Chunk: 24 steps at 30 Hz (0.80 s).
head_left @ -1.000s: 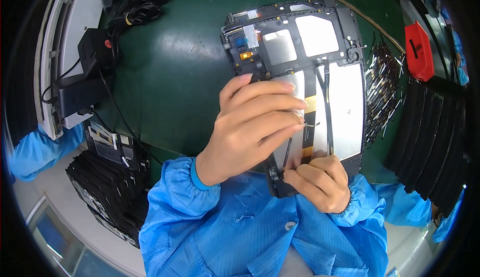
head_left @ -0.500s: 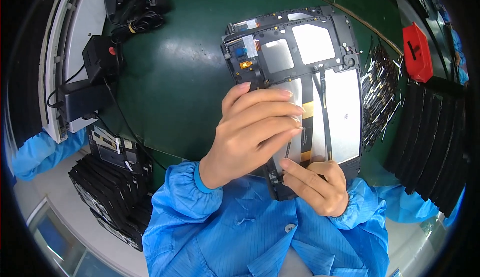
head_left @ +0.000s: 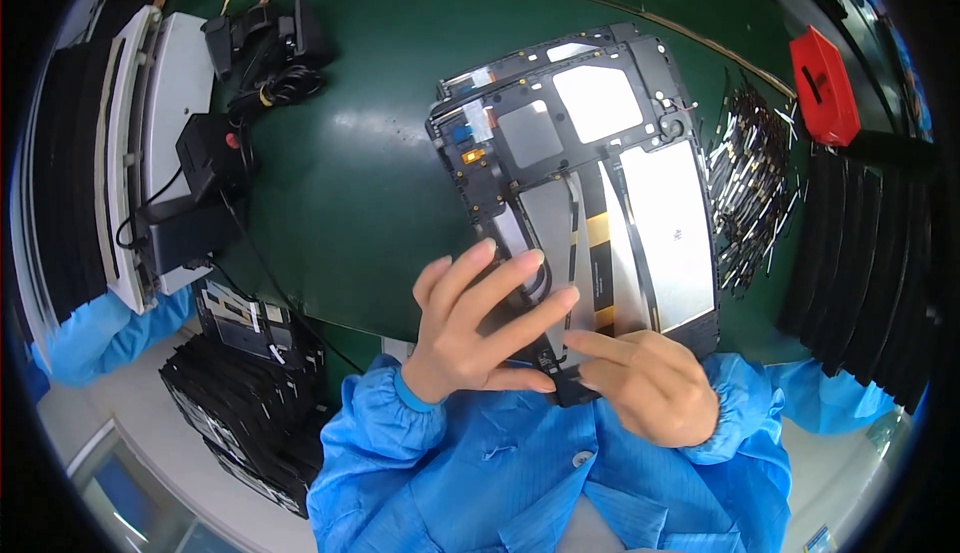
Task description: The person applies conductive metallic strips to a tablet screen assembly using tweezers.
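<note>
An opened tablet-like device (head_left: 662,238) with a black frame and silvery battery panels lies tilted in front of me, overlapping a similar frame (head_left: 535,61) behind it. My left hand (head_left: 470,323) is spread over its lower left part, holding nothing, fingertips beside a pale strip and the black edge. A thin black flat cable (head_left: 574,238) runs down the silver panel. My right hand (head_left: 650,383) has its fingers closed at that cable's lower end, near the device's bottom edge; its thumb is hidden. Another dark cable (head_left: 632,228) runs down the middle, beside a black-and-gold strip (head_left: 600,258).
A heap of thin strips (head_left: 750,188) lies right of the device, near a red bin (head_left: 825,88) and black stacked pieces (head_left: 850,273). Black adapters with cords (head_left: 205,158) and a bundled cable (head_left: 280,83) lie left on the green table (head_left: 370,153). Stacked frames (head_left: 235,403) stand lower left.
My left hand has let go of the thin cable, moved down and left, and spread its fingers. The cable now lies along the panel. My right hand has shifted slightly down.
</note>
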### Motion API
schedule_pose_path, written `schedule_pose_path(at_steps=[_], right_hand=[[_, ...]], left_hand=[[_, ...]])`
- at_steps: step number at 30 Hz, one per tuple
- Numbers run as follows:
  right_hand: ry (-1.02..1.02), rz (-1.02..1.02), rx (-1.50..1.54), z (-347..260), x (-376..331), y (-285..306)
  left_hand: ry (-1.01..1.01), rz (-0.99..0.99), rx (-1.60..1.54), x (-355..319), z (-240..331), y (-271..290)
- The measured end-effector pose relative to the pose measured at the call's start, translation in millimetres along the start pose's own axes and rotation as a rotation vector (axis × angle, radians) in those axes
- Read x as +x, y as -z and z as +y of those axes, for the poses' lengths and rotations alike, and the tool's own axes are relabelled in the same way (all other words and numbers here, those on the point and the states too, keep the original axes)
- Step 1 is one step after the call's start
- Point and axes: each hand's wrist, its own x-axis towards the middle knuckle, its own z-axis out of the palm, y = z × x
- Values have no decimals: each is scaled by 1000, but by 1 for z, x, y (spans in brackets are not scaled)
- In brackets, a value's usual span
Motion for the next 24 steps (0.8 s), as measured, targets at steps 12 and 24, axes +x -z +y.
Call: schedule_pose_path(at_steps=[12, 24], right_hand=[[27, -357, -258, -8, 1, 16], [-614, 205, 63, 28, -27, 42]], left_hand=[[171, -119, 24, 55, -9, 8], [610, 118, -674, -54, 44, -27]])
